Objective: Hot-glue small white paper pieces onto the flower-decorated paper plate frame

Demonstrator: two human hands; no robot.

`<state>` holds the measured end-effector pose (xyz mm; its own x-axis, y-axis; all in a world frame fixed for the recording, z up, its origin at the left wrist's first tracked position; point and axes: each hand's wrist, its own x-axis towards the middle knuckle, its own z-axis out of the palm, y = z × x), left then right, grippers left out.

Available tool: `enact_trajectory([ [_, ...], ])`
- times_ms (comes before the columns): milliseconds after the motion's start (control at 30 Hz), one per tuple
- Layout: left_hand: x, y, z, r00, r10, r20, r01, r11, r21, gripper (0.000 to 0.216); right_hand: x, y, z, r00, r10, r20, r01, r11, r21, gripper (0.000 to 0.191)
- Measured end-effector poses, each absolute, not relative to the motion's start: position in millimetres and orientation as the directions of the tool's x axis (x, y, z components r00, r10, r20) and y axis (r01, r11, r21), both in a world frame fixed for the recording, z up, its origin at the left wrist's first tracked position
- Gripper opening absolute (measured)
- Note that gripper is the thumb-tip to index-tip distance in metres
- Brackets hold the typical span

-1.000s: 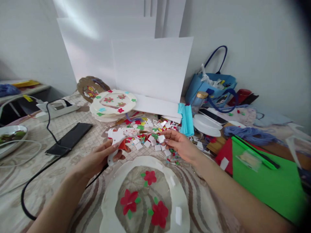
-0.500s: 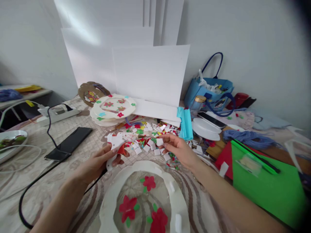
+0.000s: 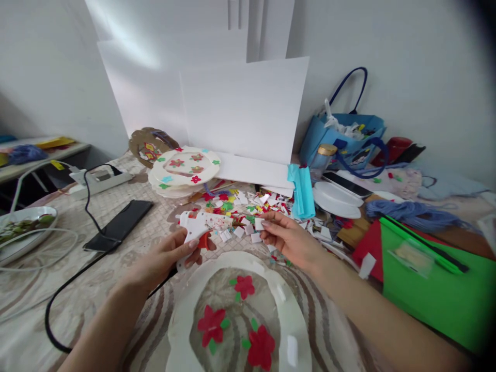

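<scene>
My left hand (image 3: pixel 180 248) is closed round a white hot glue gun (image 3: pixel 196 226) with an orange trigger; its nozzle points right. Between the fingertips of my right hand (image 3: pixel 289 235) is a small white foam square (image 3: pixel 259 223), close to the nozzle. Below both hands lies a white scalloped frame (image 3: pixel 180 315) with a clear middle, bearing red flowers (image 3: pixel 261 347) and green leaves. Two white foam pieces (image 3: pixel 292 350) sit on the right side of its rim. Behind the hands, white and coloured scraps (image 3: pixel 242 199) are scattered over the patterned cloth.
Finished-looking flowered frames (image 3: pixel 186 165) are stacked at the back left. A black phone (image 3: pixel 120 225) with a cable and a power strip (image 3: pixel 103 181) lie left. At right are a green sheet (image 3: pixel 437 299), blue yarn (image 3: pixel 403 216) and a blue bag (image 3: pixel 344 139). White boards (image 3: pixel 240 108) lean behind.
The view has shifted slightly, so most things appear a little to the right. The glue gun's nozzle and the foam square are still held close together.
</scene>
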<state>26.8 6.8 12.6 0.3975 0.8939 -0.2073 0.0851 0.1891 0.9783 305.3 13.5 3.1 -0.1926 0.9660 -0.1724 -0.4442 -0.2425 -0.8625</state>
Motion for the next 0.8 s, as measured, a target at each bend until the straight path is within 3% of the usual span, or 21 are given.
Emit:
enact_trajectory([
  [200, 28.9, 5.7, 11.0, 0.375, 0.913, -0.159, 0.208, 0.085, 0.974, 0.034, 297.6, 9.2, -3.5, -0.249, 0.941, -0.23, -0.497, -0.328, -0.804, 0.034],
  [500, 27.1, 6.9, 6.6, 0.363, 0.923, -0.127, 0.255, 0.033, 0.966, 0.034, 293.1, 8.4, -7.0, -0.296, 0.912, -0.285, -0.574, -0.408, -0.71, 0.033],
  [800, 32.8, 2.7, 10.1, 0.347, 0.93, -0.119, 0.199, 0.051, 0.979, 0.034, 289.4, 6.1, -10.2, -0.39, 0.876, -0.284, -0.609, -0.477, -0.634, 0.027],
])
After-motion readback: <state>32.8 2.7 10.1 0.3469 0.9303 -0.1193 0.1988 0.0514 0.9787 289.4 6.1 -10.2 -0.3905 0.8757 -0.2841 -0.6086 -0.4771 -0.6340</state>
